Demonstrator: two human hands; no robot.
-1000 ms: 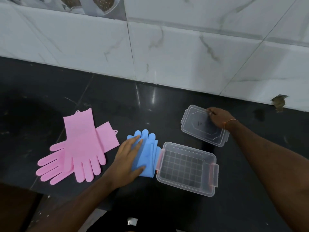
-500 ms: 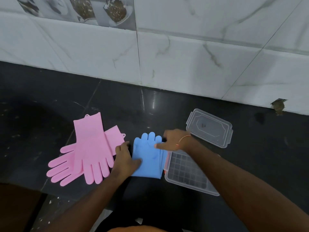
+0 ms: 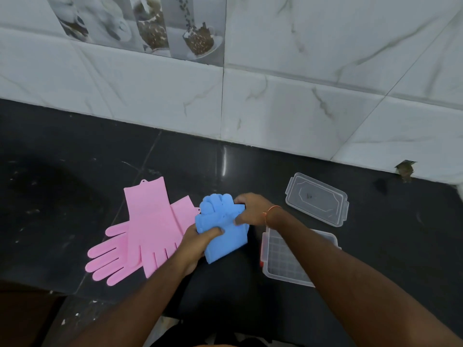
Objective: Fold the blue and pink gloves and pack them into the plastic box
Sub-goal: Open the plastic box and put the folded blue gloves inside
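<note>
Fingers first: the left hand point(image 3: 198, 240) has its thumb clamped over the near-left edge of the blue gloves point(image 3: 223, 226), other fingers tucked underneath and out of sight, while the right hand point(image 3: 251, 209) pinches the far-right side, thumb on top, fingertips curled round the far edge. Between them the blue stack is bunched up, finger ends humped at the far side, cuff hanging toward the near side, so I'd call this a fold in the making, not finished. Just left, the pink gloves point(image 3: 147, 231) lie flat and overlapping on the dark counter point(image 3: 75, 171), untouched by any fold. To the right the plastic box point(image 3: 283, 266) sits open, nothing visible inside, with its lid point(image 3: 317, 199) lying apart at the far right. So: blue underway, pink and all packing to come. The right forearm covers much of the box, and whether both blue gloves are in the bundle is hard to tell.
</note>
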